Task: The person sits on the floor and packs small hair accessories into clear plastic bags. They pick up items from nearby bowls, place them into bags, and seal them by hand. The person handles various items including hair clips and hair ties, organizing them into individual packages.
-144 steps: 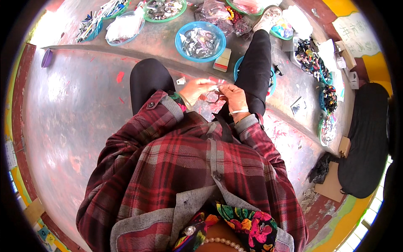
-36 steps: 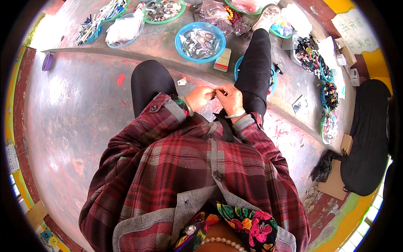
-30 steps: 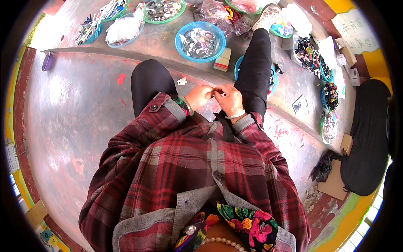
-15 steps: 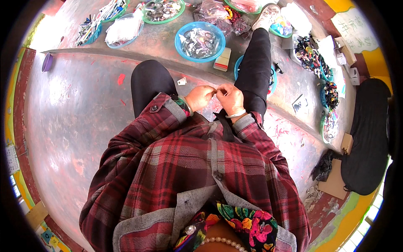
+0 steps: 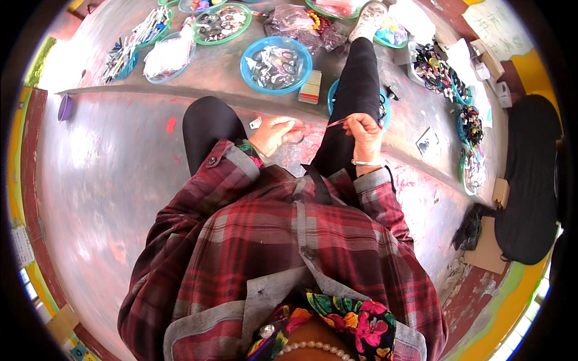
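My right hand (image 5: 365, 135) is closed in a pinch over my right thigh. A thin red strip (image 5: 336, 123) sticks out from its fingertips toward the left. Beside my left knee, my left hand (image 5: 273, 136) has fingers pointing right, their tips smeared by motion. A thin dark loop (image 5: 297, 140) hangs at these fingers and appears to be gripped by them. The two hands are apart, with the red-flecked floor between them. Just past the left hand, a small white tag (image 5: 256, 123) lies on the floor.
Ahead stand a blue basin (image 5: 245, 71) of small bagged items and a green-rimmed basin (image 5: 247, 25). A stack of cards (image 5: 310, 88) lies beside the blue one. Another blue basin (image 5: 332, 99) is partly behind my right leg. More filled baskets line the right, near a long black bundle (image 5: 527, 180).
My hands were together, fingertips meeting; now they are apart. The right hand has moved right with the red strip, the left slightly left. The view has shifted a little.
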Action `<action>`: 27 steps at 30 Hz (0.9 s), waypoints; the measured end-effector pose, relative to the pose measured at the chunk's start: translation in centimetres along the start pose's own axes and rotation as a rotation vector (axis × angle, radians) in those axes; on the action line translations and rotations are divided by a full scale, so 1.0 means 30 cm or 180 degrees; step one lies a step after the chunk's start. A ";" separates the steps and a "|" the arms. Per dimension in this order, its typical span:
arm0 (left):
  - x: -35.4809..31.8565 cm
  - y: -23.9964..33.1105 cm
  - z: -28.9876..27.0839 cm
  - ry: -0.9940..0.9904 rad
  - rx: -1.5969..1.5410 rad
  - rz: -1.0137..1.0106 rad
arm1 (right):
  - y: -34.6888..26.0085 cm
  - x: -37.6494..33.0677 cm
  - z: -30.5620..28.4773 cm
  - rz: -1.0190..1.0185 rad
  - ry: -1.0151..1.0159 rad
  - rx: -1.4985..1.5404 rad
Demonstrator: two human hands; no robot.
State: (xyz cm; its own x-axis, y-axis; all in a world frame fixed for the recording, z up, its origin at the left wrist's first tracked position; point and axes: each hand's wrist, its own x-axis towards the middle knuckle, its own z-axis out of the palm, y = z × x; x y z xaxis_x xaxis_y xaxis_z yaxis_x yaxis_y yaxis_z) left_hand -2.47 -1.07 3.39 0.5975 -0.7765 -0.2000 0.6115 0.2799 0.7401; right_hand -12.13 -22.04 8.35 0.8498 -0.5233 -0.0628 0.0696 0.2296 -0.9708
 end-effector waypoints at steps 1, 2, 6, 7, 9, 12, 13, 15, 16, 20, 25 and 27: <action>-0.004 0.003 -0.001 0.0108 0.0009 -0.0023 | -0.014 0.004 -0.035 -0.0096 0.0088 0.0061; -0.004 0.004 0.006 0.0135 0.0014 -0.0052 | -0.031 0.004 -0.079 -0.0212 0.0236 0.0122; -0.002 -0.001 -0.006 0.0142 -0.0054 0.0062 | -0.079 0.006 -0.298 -0.0219 0.0480 0.0340; 0.000 -0.007 -0.018 0.0103 -0.0067 0.0079 | -0.083 0.002 -0.361 -0.0139 0.0674 0.0394; -0.004 -0.004 -0.009 0.0100 -0.0048 0.0112 | -0.024 -0.009 -0.544 0.0022 0.0900 0.0493; 0.008 -0.022 -0.021 0.0041 -0.0019 -0.0006 | 0.145 -0.094 -0.832 0.0864 0.1627 -0.2307; 0.007 -0.018 -0.002 0.0091 -0.0024 -0.0066 | 0.196 -0.149 -0.903 0.1404 0.1515 -0.4380; -0.002 -0.008 0.007 0.0114 0.0106 -0.0100 | 0.249 -0.239 -0.943 0.2274 0.1344 -0.6152; 0.000 -0.007 0.007 0.0118 0.0161 -0.0111 | 0.250 -0.265 -0.971 0.2516 0.1409 -0.5684; 0.001 -0.010 0.008 0.0050 0.0199 -0.0220 | 0.209 -0.299 -1.035 0.2694 0.1613 -0.3006; -0.001 -0.018 0.004 0.0071 0.0122 -0.0259 | 0.120 -0.241 -0.891 0.1639 0.1614 -0.0704; -0.002 -0.012 0.012 0.0068 -0.0003 -0.0216 | 0.088 -0.174 -0.827 0.1393 0.1338 -0.0897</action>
State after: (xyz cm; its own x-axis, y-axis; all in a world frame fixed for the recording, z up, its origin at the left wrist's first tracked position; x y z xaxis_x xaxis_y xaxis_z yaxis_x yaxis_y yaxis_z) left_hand -2.90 -1.33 3.37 0.5656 -0.7815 -0.2634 0.6515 0.2276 0.7237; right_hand -29.36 -39.06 0.37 0.4887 -0.7190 -0.4942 -0.4231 0.3001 -0.8550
